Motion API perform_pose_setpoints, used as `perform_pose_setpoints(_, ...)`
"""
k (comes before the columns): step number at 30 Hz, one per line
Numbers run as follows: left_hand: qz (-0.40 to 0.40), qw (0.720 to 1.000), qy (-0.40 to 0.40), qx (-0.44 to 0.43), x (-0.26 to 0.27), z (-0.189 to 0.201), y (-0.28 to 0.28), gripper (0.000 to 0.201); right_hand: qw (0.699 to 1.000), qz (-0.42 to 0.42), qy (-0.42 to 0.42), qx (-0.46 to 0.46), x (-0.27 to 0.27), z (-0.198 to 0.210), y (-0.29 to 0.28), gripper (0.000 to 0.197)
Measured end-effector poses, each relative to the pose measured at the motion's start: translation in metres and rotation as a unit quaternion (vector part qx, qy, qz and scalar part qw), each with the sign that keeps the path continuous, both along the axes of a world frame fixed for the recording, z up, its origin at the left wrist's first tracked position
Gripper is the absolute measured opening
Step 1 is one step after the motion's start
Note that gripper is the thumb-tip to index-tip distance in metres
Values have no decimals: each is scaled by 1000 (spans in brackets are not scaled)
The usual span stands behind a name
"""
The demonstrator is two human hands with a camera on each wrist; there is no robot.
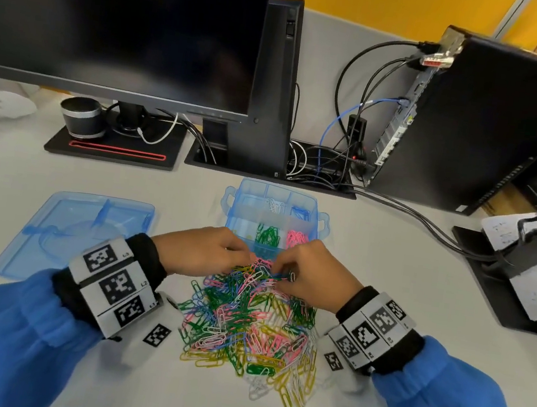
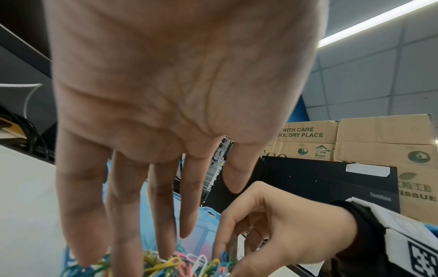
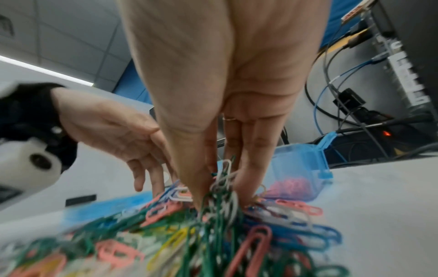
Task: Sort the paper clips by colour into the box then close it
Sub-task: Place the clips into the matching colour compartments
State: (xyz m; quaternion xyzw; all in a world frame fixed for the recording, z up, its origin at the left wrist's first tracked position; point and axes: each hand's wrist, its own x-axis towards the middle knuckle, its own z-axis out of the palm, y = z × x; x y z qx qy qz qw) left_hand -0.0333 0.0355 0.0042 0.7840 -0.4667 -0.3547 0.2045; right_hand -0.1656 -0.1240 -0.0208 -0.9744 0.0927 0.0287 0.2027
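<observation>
Your right hand (image 1: 314,276) pinches a bunch of paper clips (image 3: 221,189) from the pile (image 1: 248,323); your left hand's (image 1: 204,251) straight fingers touch it

Grey desk (image 1: 386,287) is loaded with paper clip pile (image 1: 253,331) near, open box (image 1: 320,225) behind, lid (image 1: 33,240) left.

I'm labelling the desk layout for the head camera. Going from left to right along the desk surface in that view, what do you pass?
Box lid → left hand → right hand → black stand with papers. The paper clip pile and the compartment box sit in the middle, overlapping the hands, so I leave them out of the order.
</observation>
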Motion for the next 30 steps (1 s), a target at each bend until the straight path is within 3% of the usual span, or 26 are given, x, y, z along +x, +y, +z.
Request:
perform_pose_setpoints(4, 57, 997, 37, -32, 1, -2, -3, 38, 999, -13, -11, 32, 0, 5, -8, 14)
perform_pose_setpoints(7, 119, 981, 142, -54, 1, -2, -7, 37, 997, -24, -22, 75, 0, 11, -13, 13)
perform_pose_setpoints(10, 173, 947, 262, -72, -4, -2, -10, 43, 992, -32, -48, 108, 1, 23, -14, 11)
perform_pose_setpoints(12, 201, 911, 348, -88, -8, -5, -13, 49, 989, -30, -69, 124, 5, 33, -13, 11)
perform_pose_setpoints(16, 244, 809, 522, -115, -14, -7, -16, 52, 980, -11, -115, 163, 13, 54, -4, 12)
perform_pose_setpoints(18, 256, 742, 607, -124, -14, -7, -17, 52, 976, 9, -121, 181, 19, 59, 2, 13)
perform_pose_setpoints(20, 266, 651, 697, -141, -16, -7, -17, 44, 975, 27, -116, 186, 25, 58, 10, 13)
perform_pose_setpoints(22, 278, 595, 737, -160, -19, -8, -17, 30, 979, 52, -113, 164, 31, 55, 16, 15)
perform_pose_setpoints(24, 293, 580, 738, -183, -20, -10, -19, 22, 978, 67, -109, 162, 34, 53, 18, 21)
perform_pose_setpoints(30, 340, 563, 728, -192, -21, -7, -16, 29, 971, 66, -114, 201, 30, 51, 14, 31)
